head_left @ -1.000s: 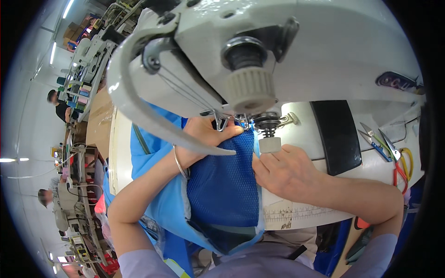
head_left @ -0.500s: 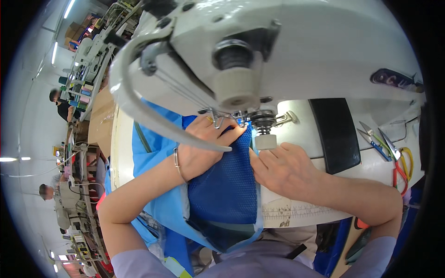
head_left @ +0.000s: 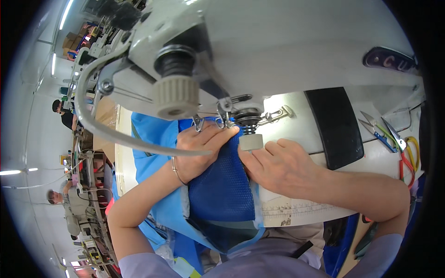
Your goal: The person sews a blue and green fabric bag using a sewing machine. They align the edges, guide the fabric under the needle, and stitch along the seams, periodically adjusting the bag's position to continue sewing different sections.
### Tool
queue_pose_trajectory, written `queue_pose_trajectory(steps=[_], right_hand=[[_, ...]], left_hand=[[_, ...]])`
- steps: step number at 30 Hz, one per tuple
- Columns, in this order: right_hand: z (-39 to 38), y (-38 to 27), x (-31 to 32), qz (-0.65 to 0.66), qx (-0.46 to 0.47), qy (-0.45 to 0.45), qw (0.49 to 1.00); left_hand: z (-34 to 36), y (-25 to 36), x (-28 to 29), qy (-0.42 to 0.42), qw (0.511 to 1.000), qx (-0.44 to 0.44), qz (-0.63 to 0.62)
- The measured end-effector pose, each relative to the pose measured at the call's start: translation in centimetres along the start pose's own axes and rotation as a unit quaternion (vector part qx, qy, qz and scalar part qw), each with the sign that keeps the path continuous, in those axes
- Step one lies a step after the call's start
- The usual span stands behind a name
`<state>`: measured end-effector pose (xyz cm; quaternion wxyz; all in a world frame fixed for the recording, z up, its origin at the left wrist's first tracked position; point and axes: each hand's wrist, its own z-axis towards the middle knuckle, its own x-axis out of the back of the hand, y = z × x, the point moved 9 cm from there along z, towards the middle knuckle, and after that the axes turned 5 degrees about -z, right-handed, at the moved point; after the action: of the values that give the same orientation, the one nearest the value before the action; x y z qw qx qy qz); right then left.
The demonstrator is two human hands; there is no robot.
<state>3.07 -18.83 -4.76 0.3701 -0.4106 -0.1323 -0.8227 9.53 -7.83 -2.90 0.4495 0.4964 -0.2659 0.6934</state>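
A piece of dark blue mesh fabric [head_left: 220, 185] with grey edging lies under the head of a white sewing machine [head_left: 301, 51]. It is joined to light blue cloth [head_left: 162, 204] that drapes over the table edge toward my lap. My left hand [head_left: 199, 146], with a bracelet at the wrist, grips the mesh, thumb and forefinger pressed together close to the needle area. At the mesh's right edge, my right hand [head_left: 282, 167] is closed with its fingers curled on the border. The needle itself is hidden behind the tension knob [head_left: 251, 142] and machine parts.
Right of my hands lies a black plate [head_left: 334, 127] on the machine bed. Beyond it are thread snips [head_left: 378, 134] and scissors with red and yellow handles [head_left: 402, 148]. A curved white guard [head_left: 116, 139] arches over my left hand. Other people and machines stand far left.
My view has shifted, so the machine head's knobs appear further left. Both hands keep their hold on the fabric, with only slight movement at the needle area.
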Motion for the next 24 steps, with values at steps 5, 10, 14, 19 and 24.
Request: queue_pose_trajectory(steps=[5, 10, 14, 19, 24], right_hand=[[-0.1, -0.2, -0.5, 0.001, 0.021, -0.035, 0.999], [0.3, -0.3, -0.2, -0.005, 0.028, -0.045, 0.999], [0.5, -0.1, -0.4, -0.008, 0.024, -0.059, 0.998], [1.0, -0.4, -0.4, -0.029, 0.024, -0.088, 0.995], [1.2, -0.3, -0.7, -0.044, 0.022, -0.13, 0.99]], left_hand=[[0.1, 0.6, 0.0, 0.0, 1.0, -0.007, 0.019], [0.0, 0.9, 0.0, -0.026, 0.999, -0.019, 0.028], [0.1, 0.4, 0.0, -0.009, 1.0, -0.018, -0.011], [-0.2, -0.3, 0.2, 0.027, 0.998, -0.021, -0.047], [-0.5, -0.5, -0.1, 0.051, 0.996, -0.052, -0.052]])
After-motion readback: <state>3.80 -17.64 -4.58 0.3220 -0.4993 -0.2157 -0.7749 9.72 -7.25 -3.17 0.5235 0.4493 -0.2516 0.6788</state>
